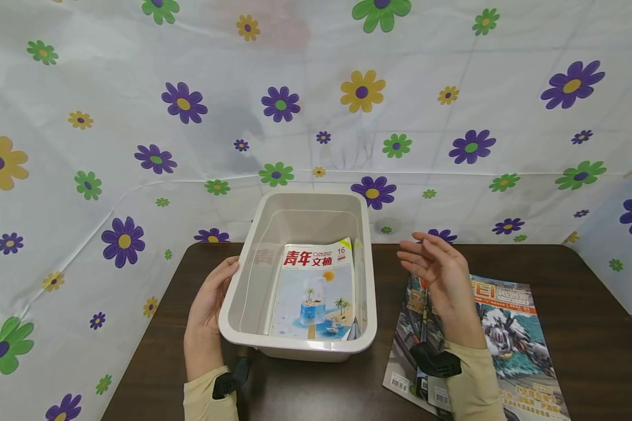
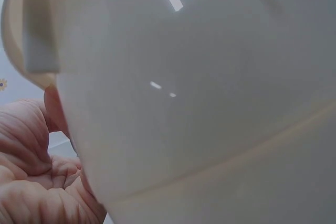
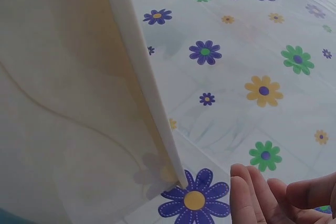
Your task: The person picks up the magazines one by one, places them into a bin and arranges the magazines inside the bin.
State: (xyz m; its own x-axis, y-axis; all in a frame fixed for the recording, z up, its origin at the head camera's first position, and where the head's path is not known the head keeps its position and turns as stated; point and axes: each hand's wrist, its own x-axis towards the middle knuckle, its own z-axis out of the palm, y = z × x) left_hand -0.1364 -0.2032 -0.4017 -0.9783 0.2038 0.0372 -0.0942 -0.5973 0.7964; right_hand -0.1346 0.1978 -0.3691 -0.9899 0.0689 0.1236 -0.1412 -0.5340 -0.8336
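A light grey plastic bin (image 1: 240,304) stands in the middle, its open top tilted toward the head camera. Inside it lies a magazine (image 1: 313,292) with red title characters and a beach picture. My left hand (image 1: 210,310) holds the bin's left side, fingers tucked beneath the rim; in the left wrist view, part of that hand (image 2: 31,171) shows against the outer wall, some fingertips hidden behind it. To the right of the bin, my right hand (image 1: 445,283) is raised with nothing in it, fingers loosely bent. In the right wrist view those fingers (image 3: 249,192) are apart from the rim.
Under my right arm, several overlapping magazines (image 1: 521,345) lie on the dark brown table (image 1: 153,362). A white sheet (image 1: 316,58) with printed flowers hangs behind the table and along its sides.
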